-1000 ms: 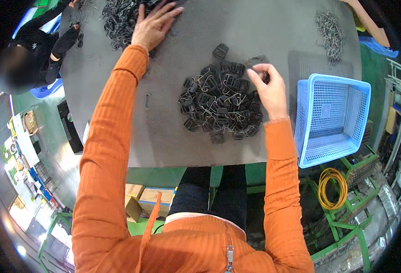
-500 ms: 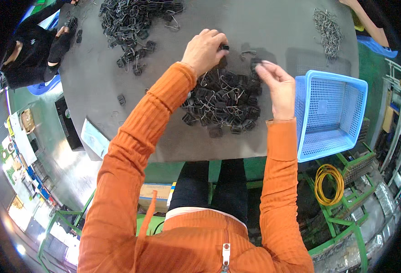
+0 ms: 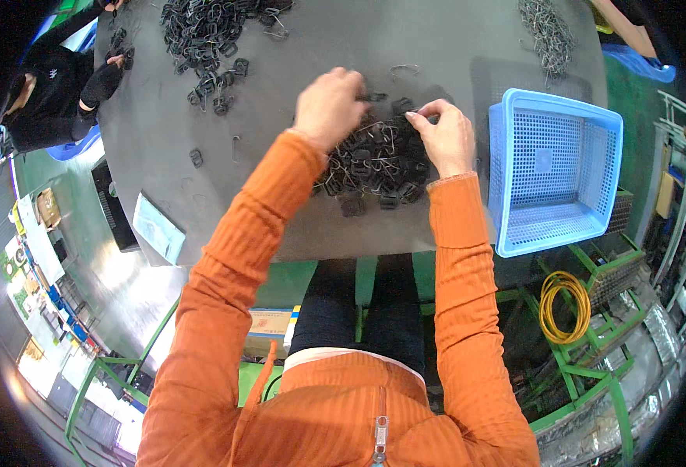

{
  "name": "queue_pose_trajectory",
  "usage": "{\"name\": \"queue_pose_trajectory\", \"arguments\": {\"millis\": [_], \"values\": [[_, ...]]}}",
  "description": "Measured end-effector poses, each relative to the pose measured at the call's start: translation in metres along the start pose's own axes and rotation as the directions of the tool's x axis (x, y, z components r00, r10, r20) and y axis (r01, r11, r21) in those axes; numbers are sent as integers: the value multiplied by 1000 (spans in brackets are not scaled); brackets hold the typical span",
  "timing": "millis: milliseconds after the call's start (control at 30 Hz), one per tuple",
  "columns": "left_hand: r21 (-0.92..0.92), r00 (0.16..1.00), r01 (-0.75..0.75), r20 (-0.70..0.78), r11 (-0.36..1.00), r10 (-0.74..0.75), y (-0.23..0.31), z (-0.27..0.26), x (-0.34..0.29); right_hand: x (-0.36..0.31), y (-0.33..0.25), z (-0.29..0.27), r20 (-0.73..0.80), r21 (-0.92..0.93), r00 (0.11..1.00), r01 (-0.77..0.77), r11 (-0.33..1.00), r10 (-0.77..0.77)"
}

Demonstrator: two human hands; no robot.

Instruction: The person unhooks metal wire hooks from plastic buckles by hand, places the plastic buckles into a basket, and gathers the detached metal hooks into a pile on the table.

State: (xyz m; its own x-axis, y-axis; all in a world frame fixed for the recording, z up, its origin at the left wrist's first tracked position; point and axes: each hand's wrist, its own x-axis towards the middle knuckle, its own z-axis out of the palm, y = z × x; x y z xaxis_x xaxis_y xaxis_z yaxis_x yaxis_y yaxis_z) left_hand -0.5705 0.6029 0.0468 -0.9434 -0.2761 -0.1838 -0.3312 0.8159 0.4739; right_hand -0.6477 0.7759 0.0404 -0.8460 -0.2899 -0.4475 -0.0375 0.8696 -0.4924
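A pile of black plastic clips with bent wire hooks (image 3: 374,159) lies on the grey table in front of me. My left hand (image 3: 330,107) is over the pile's far left side, fingers curled, with a dark clip (image 3: 376,97) at its fingertips. The left fingers are slightly blurred. On the pile's far right side my right hand (image 3: 446,136) pinches a black clip (image 3: 402,106) between thumb and finger. Beyond both hands lies a loose wire hook (image 3: 405,68).
A blue perforated basket (image 3: 557,163) stands right of the pile. Another heap of black clips (image 3: 203,35) and a heap of wire hooks (image 3: 547,39) lie farther off. Flat pale-blue packet (image 3: 158,228) at the left edge. A co-worker (image 3: 55,97) handles dark pieces at far left.
My right hand has moved left with its clip, closer to my left hand. The left hand has come slightly nearer and left. The whole view has shifted a little.
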Motion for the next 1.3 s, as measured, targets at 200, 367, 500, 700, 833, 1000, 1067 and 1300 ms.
{"name": "queue_pose_trajectory", "arguments": {"millis": [200,367,500,700,833,1000,1067,1300], "values": [[-726,951,282,300,627,-80,-41,-48,-12,-9,3,-15,51,174,998,-37,984,29],[-954,957,246,268,173,115,-38,-47,-34,-6,-19,12,-90,-44,986,133,990,-137],[-951,962,255,268,176,51,-36,-36,-64,13,-37,18,164,-208,978,165,964,-132],[-953,940,294,273,79,-204,-4,-21,-105,16,-18,-10,274,274,937,141,951,-218],[-970,882,243,228,-15,-413,38,-29,-101,10,-5,-12,32,283,989,128,951,-143],[-919,981,-159,-188,362,-48,140,-24,-34,4,-15,13,-171,-191,915,332,924,-365],[-822,994,-110,-88,559,66,187,-15,-9,5,-22,21,-142,-142,961,219,965,-239],[-494,707,-298,-689,817,-159,155,4,-24,-8,-16,-1,-69,92,972,231,968,-226]]}}
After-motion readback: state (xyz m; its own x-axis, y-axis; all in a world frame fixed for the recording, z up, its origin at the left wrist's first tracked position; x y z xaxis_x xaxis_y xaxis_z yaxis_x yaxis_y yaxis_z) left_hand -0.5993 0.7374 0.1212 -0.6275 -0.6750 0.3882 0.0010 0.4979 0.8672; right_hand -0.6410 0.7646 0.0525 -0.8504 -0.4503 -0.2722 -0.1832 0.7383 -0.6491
